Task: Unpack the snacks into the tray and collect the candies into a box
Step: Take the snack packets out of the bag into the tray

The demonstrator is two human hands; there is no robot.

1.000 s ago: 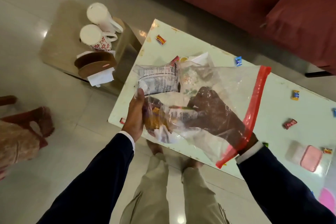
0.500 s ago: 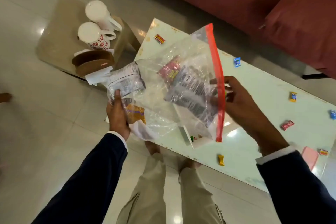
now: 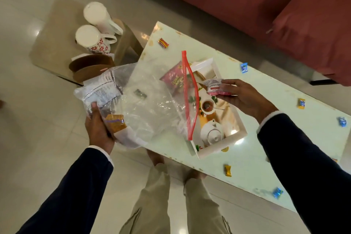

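Note:
My left hand (image 3: 98, 129) grips the bottom of a clear zip bag (image 3: 150, 106) with a red seal strip; a white printed snack packet (image 3: 104, 89) and an orange packet (image 3: 115, 125) are still inside it. My right hand (image 3: 241, 97) holds a small pink-and-white snack packet (image 3: 214, 86) above the white tray (image 3: 235, 137), which has a teapot picture on its floor. A pink snack packet (image 3: 173, 79) lies in the tray behind the bag. Wrapped candies lie scattered on the pale green table (image 3: 252, 157): a red one (image 3: 163, 43), blue ones (image 3: 243, 67), yellow ones (image 3: 227, 170).
A low side table (image 3: 55, 40) at the left carries two white mugs (image 3: 91, 39) and a brown napkin holder (image 3: 91, 66). A red sofa (image 3: 266, 5) runs behind the green table. My legs stand at the table's near edge.
My right hand has come out of the bag with a small pink-and-white packet and moved over the tray. The bag has swung left and down, uncovering the tray.

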